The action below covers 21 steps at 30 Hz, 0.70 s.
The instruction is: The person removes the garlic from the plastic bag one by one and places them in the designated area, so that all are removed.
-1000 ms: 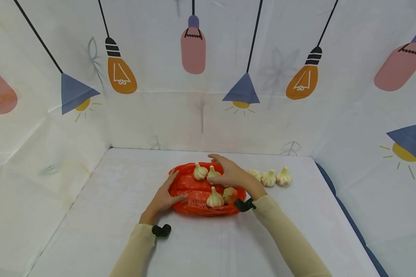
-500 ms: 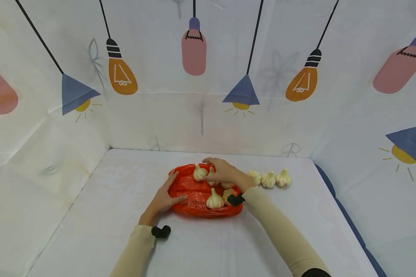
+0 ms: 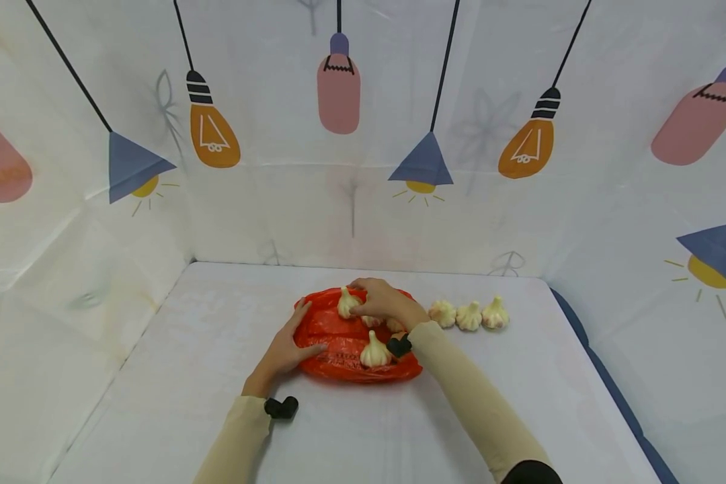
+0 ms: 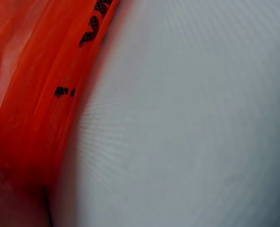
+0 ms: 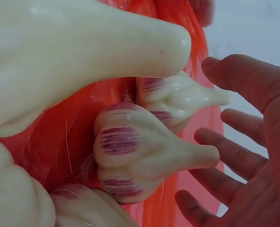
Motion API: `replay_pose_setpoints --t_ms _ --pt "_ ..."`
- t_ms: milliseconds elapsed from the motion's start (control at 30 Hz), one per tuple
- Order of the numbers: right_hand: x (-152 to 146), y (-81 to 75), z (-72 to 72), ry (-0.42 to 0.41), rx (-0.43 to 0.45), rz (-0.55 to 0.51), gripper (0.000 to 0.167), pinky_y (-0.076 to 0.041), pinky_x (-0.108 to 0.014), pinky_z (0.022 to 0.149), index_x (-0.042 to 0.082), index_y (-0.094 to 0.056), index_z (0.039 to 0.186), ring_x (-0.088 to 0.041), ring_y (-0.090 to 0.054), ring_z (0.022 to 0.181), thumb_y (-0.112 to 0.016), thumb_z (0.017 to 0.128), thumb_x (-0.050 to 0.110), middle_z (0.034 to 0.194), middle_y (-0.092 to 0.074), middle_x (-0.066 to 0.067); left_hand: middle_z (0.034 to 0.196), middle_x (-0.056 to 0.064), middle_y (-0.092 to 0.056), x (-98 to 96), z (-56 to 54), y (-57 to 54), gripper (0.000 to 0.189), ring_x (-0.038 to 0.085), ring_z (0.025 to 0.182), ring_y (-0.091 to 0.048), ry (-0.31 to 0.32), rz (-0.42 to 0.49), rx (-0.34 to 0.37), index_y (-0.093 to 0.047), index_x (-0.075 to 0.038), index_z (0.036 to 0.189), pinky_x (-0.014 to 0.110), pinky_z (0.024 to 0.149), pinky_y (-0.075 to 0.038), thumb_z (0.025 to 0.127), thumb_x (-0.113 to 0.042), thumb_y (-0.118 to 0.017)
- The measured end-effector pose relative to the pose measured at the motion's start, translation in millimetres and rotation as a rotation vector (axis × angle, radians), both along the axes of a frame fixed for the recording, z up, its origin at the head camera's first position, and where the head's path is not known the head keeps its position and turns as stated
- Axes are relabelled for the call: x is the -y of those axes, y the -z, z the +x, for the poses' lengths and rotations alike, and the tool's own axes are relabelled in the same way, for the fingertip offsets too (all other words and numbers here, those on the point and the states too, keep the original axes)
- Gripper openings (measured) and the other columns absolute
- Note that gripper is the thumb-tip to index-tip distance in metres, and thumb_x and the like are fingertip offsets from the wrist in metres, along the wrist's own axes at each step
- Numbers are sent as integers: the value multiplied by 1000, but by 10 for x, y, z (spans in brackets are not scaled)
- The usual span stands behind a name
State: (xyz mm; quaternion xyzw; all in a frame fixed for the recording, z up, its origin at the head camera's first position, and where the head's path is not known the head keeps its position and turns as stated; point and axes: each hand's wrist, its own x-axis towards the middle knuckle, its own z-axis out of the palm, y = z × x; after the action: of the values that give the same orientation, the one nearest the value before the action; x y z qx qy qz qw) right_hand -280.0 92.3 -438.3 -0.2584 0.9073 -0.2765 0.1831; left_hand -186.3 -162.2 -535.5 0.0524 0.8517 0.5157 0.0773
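In the head view a red plastic bag [image 3: 333,336] lies spread on the table with several garlic bulbs on it. My left hand [image 3: 281,353] rests along the bag's left edge, thumb and fingers spread wide. Over the bag's far part, my right hand [image 3: 389,302] reaches around the garlic bulbs, its thumb near the upper left bulb [image 3: 346,304]. The right wrist view shows its fingers [image 5: 232,151] apart, with a purple-striped garlic bulb [image 5: 135,151] just short of them. Another bulb [image 3: 375,351] sits at the bag's near side. Others are partly hidden under the right hand.
Right of the bag, garlic bulbs [image 3: 468,316] stand in a short row on the white table [image 3: 230,296]. A white sheet printed with lamps [image 3: 363,202] hangs behind and at the sides.
My right hand has moved left and slightly nearer over the bag, toward the upper left bulb, uncovering the leftmost bulb of the row. The left hand has stayed in place.
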Motion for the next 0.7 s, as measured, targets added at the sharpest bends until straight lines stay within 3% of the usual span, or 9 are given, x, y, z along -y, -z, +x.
replay_pose_setpoints --t_ms 333,500,600,700 --pt "35 7 -20 0 33 3 61 -43 -46 117 12 -52 150 -26 -51 140 -74 96 27 151 -56 -8 174 -8 -10 5 2 -9 103 37 159 -17 -2 10 -1 -21 -36 165 66 124 -21 83 -43 -84" --pt "36 25 -35 4 40 8 62 -43 -46 117 11 -51 151 -26 -51 140 -74 96 25 152 -55 -9 174 -1 -15 9 3 -10 104 39 158 -20 -7 2 9 -21 -37 165 67 123 -23 83 -44 -84" --pt "31 50 -35 28 79 -4 61 -52 -45 105 14 -51 151 -25 -63 118 -74 96 24 150 -56 -7 173 2 -18 6 5 -10 104 40 157 -22 -11 3 13 -21 -36 165 67 122 -25 83 -44 -84" --pt "31 80 -38 42 106 -18 62 -56 -40 89 16 -51 152 -23 -63 92 -75 95 22 148 -57 -6 173 3 -19 3 7 -11 103 41 156 -23 -6 5 5 -21 -34 165 67 122 -26 83 -43 -84"
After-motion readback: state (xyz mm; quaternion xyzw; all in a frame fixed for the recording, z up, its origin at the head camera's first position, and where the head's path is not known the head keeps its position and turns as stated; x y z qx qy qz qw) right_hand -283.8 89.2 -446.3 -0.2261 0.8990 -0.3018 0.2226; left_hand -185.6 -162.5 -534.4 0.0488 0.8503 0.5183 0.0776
